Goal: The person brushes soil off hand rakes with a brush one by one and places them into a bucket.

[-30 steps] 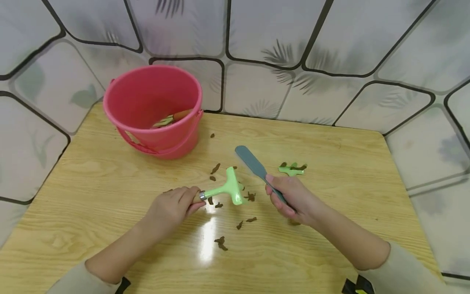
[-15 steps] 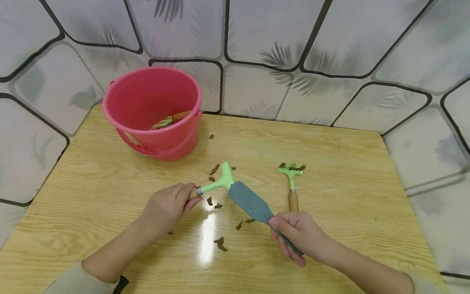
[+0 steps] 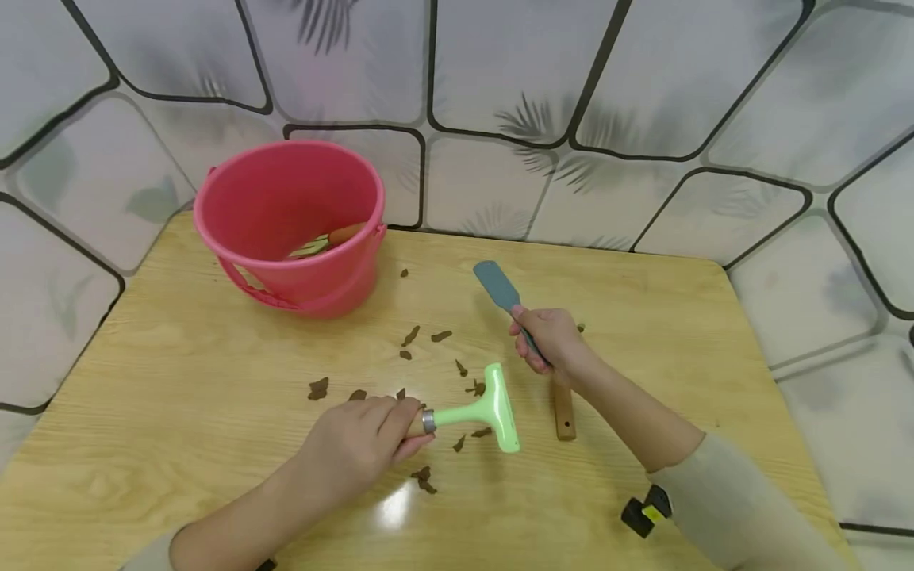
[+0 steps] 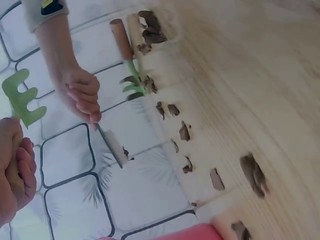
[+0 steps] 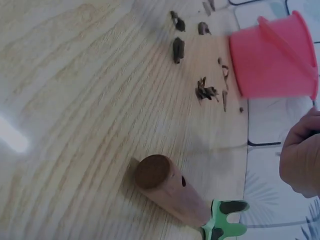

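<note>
I see the wooden desk (image 3: 178, 381) filling most of the head view, backed by a pale wall patterned with dark curved lines (image 3: 500, 95). At the desk's far left corner stands a pink bucket (image 3: 286, 230), upright, with a wooden-handled tool lying inside it (image 3: 332, 238). My left hand (image 3: 360, 444) is nearest me, its fingers curled round the wooden grip of a light-green rake (image 3: 493, 406); the rake's flat toothed head sits out to the right of the hand, low over the desk, though I cannot tell whether it touches the surface. My right hand (image 3: 546, 337) is farther back and right of centre, wrapped round the handle of a grey-blue spatula (image 3: 496, 285), whose blade points up and away toward the wall. Just beside that hand, lying flat on the desk, is a second small rake with a wooden handle (image 5: 172, 192) and green prongs smeared with brown; in the head view the hand hides its prongs. Scattered between the bucket and both hands are small brown scraps of dirt (image 3: 410, 337), some lying close to the green rake's head.
</note>
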Available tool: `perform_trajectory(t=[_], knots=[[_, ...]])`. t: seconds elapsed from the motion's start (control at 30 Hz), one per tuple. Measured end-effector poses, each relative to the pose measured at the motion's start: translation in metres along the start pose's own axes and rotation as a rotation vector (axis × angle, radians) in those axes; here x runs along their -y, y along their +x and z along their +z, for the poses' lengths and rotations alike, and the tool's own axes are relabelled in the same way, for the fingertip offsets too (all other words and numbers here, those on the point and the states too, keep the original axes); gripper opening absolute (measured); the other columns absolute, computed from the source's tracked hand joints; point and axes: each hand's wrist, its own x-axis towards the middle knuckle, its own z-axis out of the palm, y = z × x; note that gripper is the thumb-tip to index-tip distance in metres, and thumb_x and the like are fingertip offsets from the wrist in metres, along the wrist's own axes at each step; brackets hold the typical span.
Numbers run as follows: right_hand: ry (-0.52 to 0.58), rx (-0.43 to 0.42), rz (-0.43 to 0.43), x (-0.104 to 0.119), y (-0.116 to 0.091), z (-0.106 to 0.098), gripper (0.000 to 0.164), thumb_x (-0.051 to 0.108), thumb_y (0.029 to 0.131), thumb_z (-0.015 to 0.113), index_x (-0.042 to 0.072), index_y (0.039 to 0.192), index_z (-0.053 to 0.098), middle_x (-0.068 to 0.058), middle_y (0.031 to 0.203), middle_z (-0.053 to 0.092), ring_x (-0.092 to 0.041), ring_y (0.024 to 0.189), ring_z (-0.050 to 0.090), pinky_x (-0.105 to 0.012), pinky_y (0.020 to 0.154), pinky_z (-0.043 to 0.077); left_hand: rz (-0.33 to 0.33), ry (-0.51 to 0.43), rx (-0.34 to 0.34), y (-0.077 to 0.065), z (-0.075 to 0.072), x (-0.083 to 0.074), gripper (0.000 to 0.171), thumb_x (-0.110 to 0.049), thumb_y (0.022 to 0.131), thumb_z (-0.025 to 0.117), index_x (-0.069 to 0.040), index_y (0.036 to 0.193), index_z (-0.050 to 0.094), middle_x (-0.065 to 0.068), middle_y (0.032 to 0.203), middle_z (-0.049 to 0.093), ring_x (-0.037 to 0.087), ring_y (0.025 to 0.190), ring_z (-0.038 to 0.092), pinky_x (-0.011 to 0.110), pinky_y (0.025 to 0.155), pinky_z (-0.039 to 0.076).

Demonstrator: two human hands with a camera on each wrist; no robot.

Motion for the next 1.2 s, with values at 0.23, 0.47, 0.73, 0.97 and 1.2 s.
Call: perform_trajectory(t=[0.23,0.47,0.73,0.97,1.2], knots=[[-0.051,0.063,0.048,-0.011,-0.017,-0.008,0.039,0.033,0.1,0.045,-0.001,0.081,0.052,0.003,0.046,0.048,-0.005,0.03,0.035,-0.017,0.028,0.028,0.02,0.111,0.099,-0.006,-0.006,0.004,0.044,-0.028,0.104,0.033,0.0,0.087,0.062,0.004,0.068,0.062,0.011,0.055,0.058,0.021,0.048,0.053],[-0.08,0.151,0.055,-0.012,-0.039,-0.015,0.04,0.038,0.099,0.046,0.003,0.081,0.052,0.003,0.047,0.048,-0.005,0.03,0.034,-0.017,0.028,0.027,0.0,0.128,0.108,-0.017,-0.004,0.013,0.044,-0.028,0.104,0.034,0.002,0.089,0.062,0.005,0.067,0.061,0.013,0.053,0.057,0.023,0.045,0.051],[-0.072,0.444,-0.1,-0.015,-0.09,-0.023,0.042,0.028,0.101,0.044,-0.006,0.077,0.05,0.001,0.045,0.049,-0.005,0.028,0.033,-0.028,0.022,0.02,-0.066,0.085,0.097,-0.022,-0.001,0.026,0.048,-0.03,0.104,0.033,0.005,0.089,0.062,0.008,0.067,0.061,0.016,0.051,0.058,0.026,0.044,0.052],[-0.075,0.697,-0.199,-0.03,-0.107,-0.027,0.035,0.009,0.103,0.034,-0.015,0.08,0.046,-0.028,0.047,0.037,-0.031,0.025,0.022,-0.028,0.019,0.021,-0.115,0.023,0.11,-0.024,-0.007,0.026,0.05,-0.033,0.104,0.032,0.004,0.088,0.062,0.008,0.068,0.062,0.015,0.052,0.059,0.025,0.044,0.053],[-0.062,0.746,-0.198,-0.033,-0.093,-0.021,0.037,0.01,0.103,0.034,-0.015,0.078,0.045,-0.028,0.046,0.034,-0.018,0.026,0.024,-0.026,0.021,0.017,-0.143,-0.15,0.035,-0.019,-0.006,0.02,0.041,-0.033,0.102,0.042,0.001,0.087,0.061,0.003,0.066,0.059,0.01,0.05,0.056,0.02,0.04,0.05]])
